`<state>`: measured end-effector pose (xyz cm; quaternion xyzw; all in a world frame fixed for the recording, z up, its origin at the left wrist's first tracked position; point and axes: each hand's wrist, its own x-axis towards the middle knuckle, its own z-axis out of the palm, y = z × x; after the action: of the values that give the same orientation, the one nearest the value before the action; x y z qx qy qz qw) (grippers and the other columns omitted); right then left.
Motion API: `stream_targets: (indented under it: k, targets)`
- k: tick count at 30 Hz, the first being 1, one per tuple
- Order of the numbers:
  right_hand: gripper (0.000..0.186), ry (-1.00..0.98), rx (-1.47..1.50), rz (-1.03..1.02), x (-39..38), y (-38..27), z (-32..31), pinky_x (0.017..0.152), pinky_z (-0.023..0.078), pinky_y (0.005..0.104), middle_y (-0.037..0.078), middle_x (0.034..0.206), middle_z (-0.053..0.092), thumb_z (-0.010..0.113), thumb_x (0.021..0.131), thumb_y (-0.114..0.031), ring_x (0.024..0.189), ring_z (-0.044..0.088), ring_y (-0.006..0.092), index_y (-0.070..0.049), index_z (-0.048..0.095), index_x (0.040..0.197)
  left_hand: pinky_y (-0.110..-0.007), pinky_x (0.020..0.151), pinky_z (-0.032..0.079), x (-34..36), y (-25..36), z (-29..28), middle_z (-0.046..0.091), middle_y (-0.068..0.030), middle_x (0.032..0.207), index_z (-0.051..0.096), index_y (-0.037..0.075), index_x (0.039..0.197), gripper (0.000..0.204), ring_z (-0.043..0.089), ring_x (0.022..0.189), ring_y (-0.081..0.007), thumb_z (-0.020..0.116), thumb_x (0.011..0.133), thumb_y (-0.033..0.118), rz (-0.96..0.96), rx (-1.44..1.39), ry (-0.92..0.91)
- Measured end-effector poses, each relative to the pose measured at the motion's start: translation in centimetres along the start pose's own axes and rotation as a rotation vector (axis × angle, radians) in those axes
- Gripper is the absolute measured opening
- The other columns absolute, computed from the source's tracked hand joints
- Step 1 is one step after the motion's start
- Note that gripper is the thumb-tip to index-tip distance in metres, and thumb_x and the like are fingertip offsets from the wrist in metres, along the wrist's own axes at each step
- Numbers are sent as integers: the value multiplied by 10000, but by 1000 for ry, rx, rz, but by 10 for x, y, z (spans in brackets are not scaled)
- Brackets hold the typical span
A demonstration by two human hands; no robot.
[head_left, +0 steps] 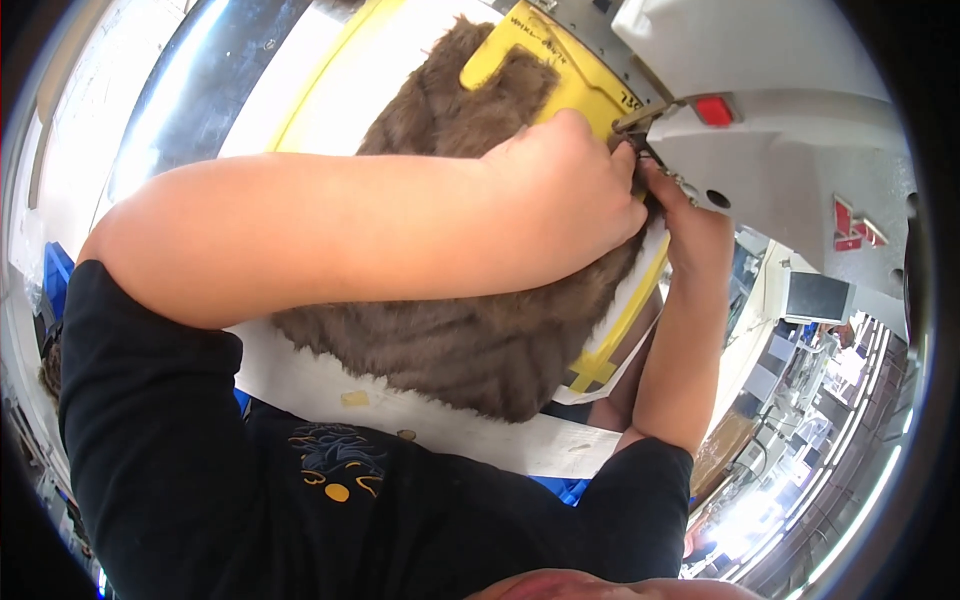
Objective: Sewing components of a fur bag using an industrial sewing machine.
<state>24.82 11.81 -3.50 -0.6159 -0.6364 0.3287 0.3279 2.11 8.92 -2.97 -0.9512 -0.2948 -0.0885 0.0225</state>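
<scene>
A large piece of brown fur fabric (pixel 440 345) lies bunched over the white work table. My left hand (pixel 575 190) is closed, fingers curled down on the fur's right edge beside the head of a sewing machine (pixel 770 165). Close against it, just under the machine head, my right hand (pixel 692 220) pinches the same edge between thumb and fingers. The fingertips nearly meet, and the needle area between them is mostly hidden. Beyond my left hand, a yellow plate (pixel 575 75) with handwritten marks and a cut-out lies on the fur.
A red button-like part (pixel 713 111) sits on the machine head. Yellow strips edge the white table (pixel 430 425), which carries a small yellowish scrap (pixel 355 398). A dark glossy panel (pixel 215 85) stands at the far left. At the right are a small grey screen (pixel 818 296) and cluttered workstations.
</scene>
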Motion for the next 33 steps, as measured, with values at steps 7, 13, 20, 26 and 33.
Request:
stream_targets:
  k: [7, 13, 20, 26, 33]
  targets:
    - [316, -40, -47, -8, 2, -5, -2, 894, 536, 308, 70, 1089, 735, 800, 845, -16, 983, 688, 172, 15, 715, 1148, -363, 653, 593, -4, 2, -3, 666, -251, 1249, 627, 44, 1156, 343, 765, 763, -276, 680, 838, 160, -52, -79, -19]
    - [275, 5, -170, -88, -5, -14, 4, 856, 534, 313, 86, 1030, 751, 808, 858, -105, 949, 694, 172, 15, 735, 1094, -349, 570, 592, -1, 4, -2, 666, -240, 1284, 628, 68, 1107, 274, 760, 745, -264, 663, 844, 134, -101, -124, 38]
    - [264, -145, -474, 9, -37, -43, -16, 653, 527, 338, 141, 893, 741, 780, 847, -174, 699, 657, 202, -40, 761, 1074, -328, 525, 577, -4, 3, 8, 660, -250, 1307, 632, 73, 1071, 222, 725, 617, -236, 624, 866, 158, -83, -20, 200]
    - [294, -163, -152, -446, -42, -14, -6, 812, 571, 352, 113, 1078, 747, 644, 900, -63, 947, 717, 299, -67, 741, 1177, -307, 528, 561, 0, 5, 0, 663, -230, 1289, 594, 43, 1182, 326, 713, 607, -212, 600, 868, 130, -73, -18, 68]
    - [237, -136, -463, -451, -43, -22, -1, 800, 584, 403, 50, 1118, 750, 584, 860, -92, 989, 707, 298, -74, 745, 1033, -294, 516, 540, 1, 2, -2, 682, -175, 1281, 578, 68, 1176, 333, 687, 575, -177, 605, 847, 108, -69, 40, 69]
